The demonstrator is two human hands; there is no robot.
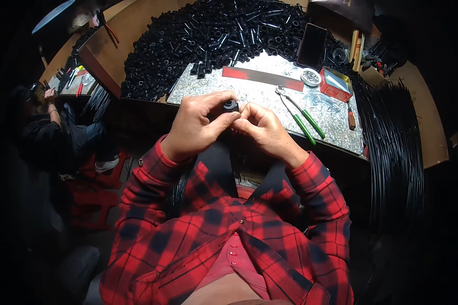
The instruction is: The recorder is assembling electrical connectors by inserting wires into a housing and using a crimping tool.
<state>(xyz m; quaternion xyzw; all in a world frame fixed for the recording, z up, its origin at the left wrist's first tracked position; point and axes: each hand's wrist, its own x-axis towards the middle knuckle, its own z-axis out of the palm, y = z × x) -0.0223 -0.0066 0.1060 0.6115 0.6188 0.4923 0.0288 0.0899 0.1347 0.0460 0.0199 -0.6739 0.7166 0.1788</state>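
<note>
My left hand (200, 121) is closed, thumb and forefinger around a small black cylindrical part (231, 105) with a round end facing up. Pressed close beside it, my right hand (263, 128) is pinched together just under the part's right side. Whether anything small sits between those right fingertips is hidden. Both hands are at the front edge of a speckled grey work surface (193, 90). A large heap of similar black parts (188, 40) lies beyond them, with a few standing at its near edge.
Right of my hands lie green-handled pliers (301, 116), a red-and-grey strip (262, 79), a round white container (311, 78), a red box (336, 86) and a screwdriver (351, 120). A phone (312, 44) leans behind. Black cables (394, 152) hang at right. Another person (51, 124) sits at left.
</note>
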